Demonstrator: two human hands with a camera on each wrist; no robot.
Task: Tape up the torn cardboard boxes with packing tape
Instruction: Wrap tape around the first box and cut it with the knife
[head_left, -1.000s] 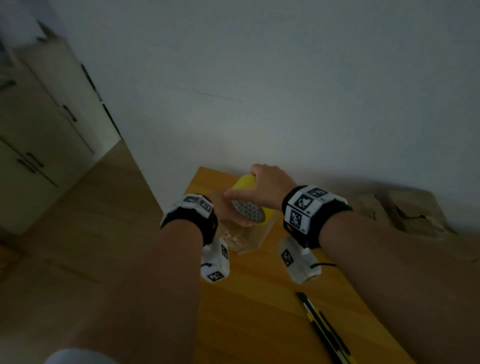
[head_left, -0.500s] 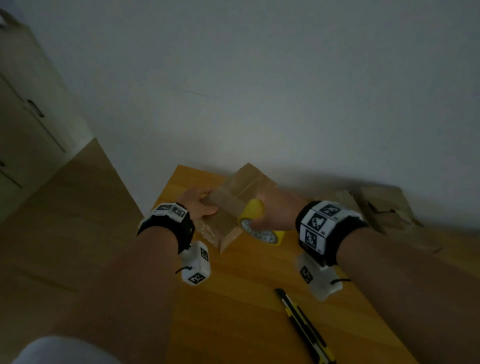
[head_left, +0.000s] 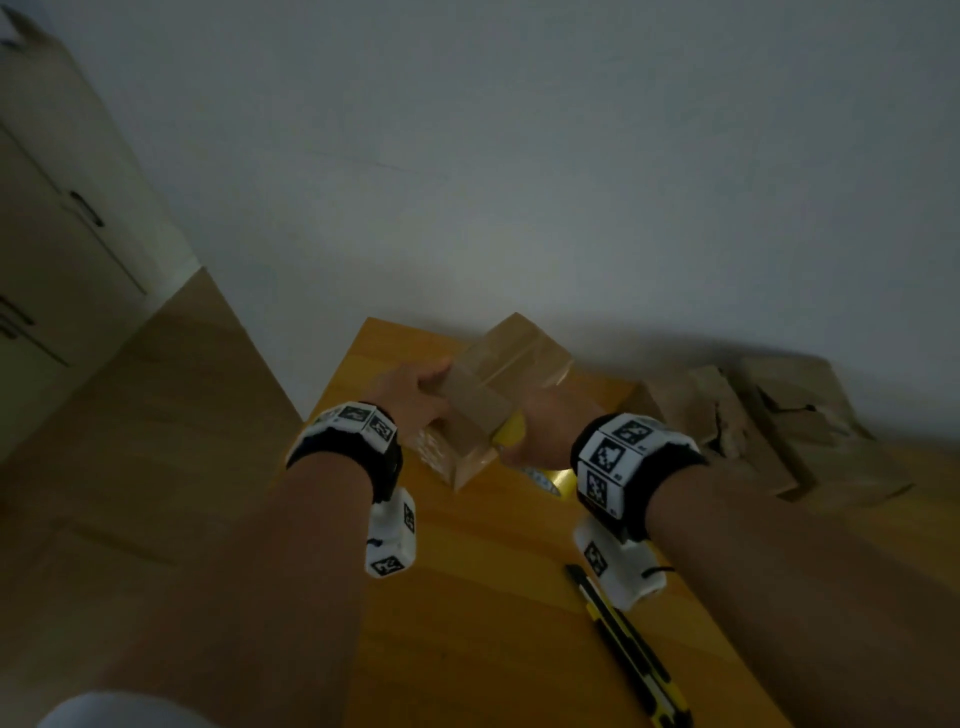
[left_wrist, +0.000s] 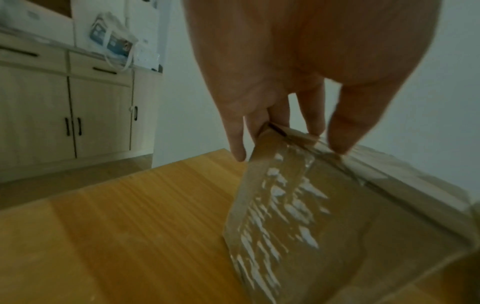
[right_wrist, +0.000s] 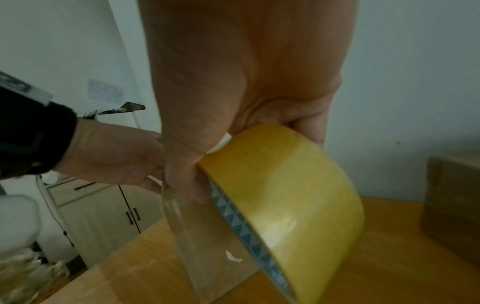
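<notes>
A small brown cardboard box stands tilted on one corner at the far end of the wooden table. Glossy clear tape covers its near side. My left hand grips the box's upper left edge, thumb on the front and fingers behind. My right hand holds the yellow tape roll against the box's near right side, fingers curled through its core. In the right wrist view a clear strip of tape stretches from the roll down toward the box.
A yellow-and-black utility knife lies on the table near my right forearm. Torn cardboard boxes sit against the wall at the right. The table's left edge drops to a wooden floor; cabinets stand at far left.
The tape roll has come down from the top of the box to its near right side. The box has tipped up onto a corner in my left hand.
</notes>
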